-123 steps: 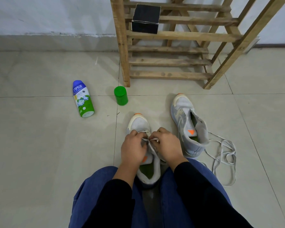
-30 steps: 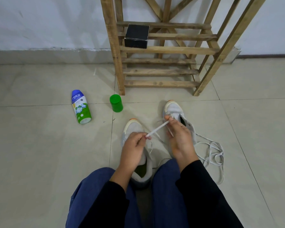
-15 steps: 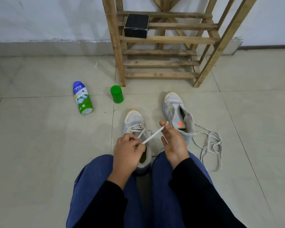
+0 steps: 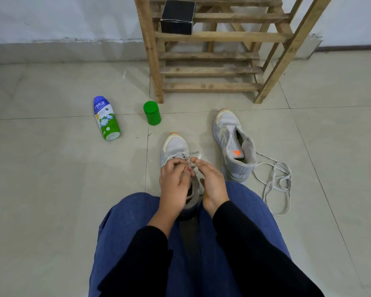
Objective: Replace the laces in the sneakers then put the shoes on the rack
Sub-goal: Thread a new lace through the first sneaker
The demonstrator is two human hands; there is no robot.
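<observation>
Now I see both hands drawn together over the grey mesh sneaker point(image 4: 174, 146) between the knees point(image 4: 126, 219); left hand point(image 4: 174, 183) and right hand point(image 4: 211, 182) each pinch its flat white lace point(image 4: 199, 156), no longer stretched apart. Blue-green bottle point(image 4: 105, 119) far left reads "nycil".

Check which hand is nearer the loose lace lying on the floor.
Right. The right hand pinches the sneaker's lace, with the loose lace on the floor off to its right; the left hand grips the same lace on the far side.
</observation>
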